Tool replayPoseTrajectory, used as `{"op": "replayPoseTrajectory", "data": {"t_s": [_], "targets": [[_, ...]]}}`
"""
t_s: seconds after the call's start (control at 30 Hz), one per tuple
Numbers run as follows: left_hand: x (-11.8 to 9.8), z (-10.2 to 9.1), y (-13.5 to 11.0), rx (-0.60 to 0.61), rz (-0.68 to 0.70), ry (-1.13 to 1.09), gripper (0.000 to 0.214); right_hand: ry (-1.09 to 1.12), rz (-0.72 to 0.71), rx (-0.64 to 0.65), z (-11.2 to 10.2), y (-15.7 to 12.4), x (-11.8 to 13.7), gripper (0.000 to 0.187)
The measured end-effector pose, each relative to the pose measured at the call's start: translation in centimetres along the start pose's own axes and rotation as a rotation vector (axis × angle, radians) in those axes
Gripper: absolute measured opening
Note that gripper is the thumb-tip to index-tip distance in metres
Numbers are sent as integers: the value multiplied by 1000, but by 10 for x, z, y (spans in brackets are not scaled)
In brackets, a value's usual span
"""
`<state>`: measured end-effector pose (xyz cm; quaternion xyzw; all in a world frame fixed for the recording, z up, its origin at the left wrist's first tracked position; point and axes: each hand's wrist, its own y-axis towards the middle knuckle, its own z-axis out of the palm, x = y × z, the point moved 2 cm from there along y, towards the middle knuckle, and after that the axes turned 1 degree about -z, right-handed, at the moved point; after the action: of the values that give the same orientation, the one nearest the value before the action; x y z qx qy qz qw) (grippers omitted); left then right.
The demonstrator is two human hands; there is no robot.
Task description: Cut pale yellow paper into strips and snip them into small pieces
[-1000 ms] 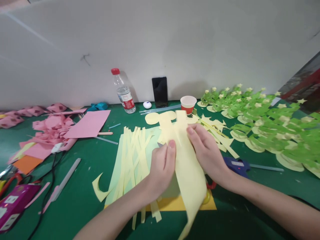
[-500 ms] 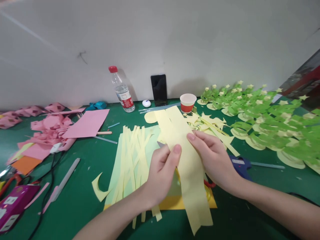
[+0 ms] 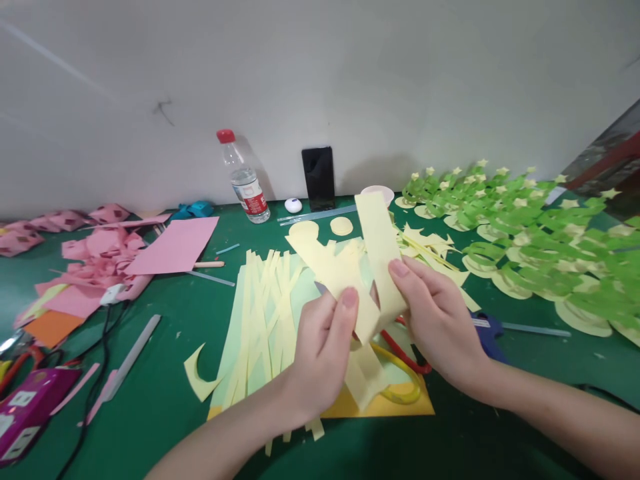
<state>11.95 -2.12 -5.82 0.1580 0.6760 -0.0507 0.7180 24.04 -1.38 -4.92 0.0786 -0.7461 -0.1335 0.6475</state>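
A green worktop (image 3: 165,407) lies before us, running back to a pale wall (image 3: 280,80). Nearest us, an orange-yellow sheet (image 3: 345,405) shows under a pale green one, with narrow yellow strips (image 3: 257,320) laid lengthwise away from us across the green. We see scissors with red and yellow handles (image 3: 410,387) beside them, partly covered.

Above these, between our two hands, is the pale yellow paper (image 3: 379,247), raised off the worktop. It makes a V: one long limb points to the far left, the other points away, almost upright and leaning slightly left. They come together low down, where a flap hangs toward us; we cannot tell whether the limbs are joined. Our left hand (image 3: 320,353) has its fingers pinched on the left limb; our right hand (image 3: 440,313) has its fingers pinched on the right.

Beyond the right hand we have a blue glue gun (image 3: 487,333) and green paper trees (image 3: 595,300); farthest, a bottle (image 3: 247,190) and a black phone (image 3: 319,179) by the wall.
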Motion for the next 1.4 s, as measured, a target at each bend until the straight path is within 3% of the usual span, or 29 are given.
{"op": "replayPoseTrajectory", "data": {"t_s": [0.17,0.33,0.47,1.13,1.3,1.4], "targets": [[-1,-11,7,-119,-47,62,36,-51,-24,98,0,4,1,32],[-3,-12,13,33,19,261,42,-145,-48,56,-3,5,0,33],[-3,-8,13,48,39,334,44,-215,-100,8,-4,7,0,32],[4,-1,6,19,14,212,41,-240,-114,-61,-2,4,-4,33],[7,-7,10,-12,-22,175,41,-230,-108,14,-2,4,0,27],[5,-8,12,36,4,193,43,-247,-113,41,-2,5,1,26]]}}
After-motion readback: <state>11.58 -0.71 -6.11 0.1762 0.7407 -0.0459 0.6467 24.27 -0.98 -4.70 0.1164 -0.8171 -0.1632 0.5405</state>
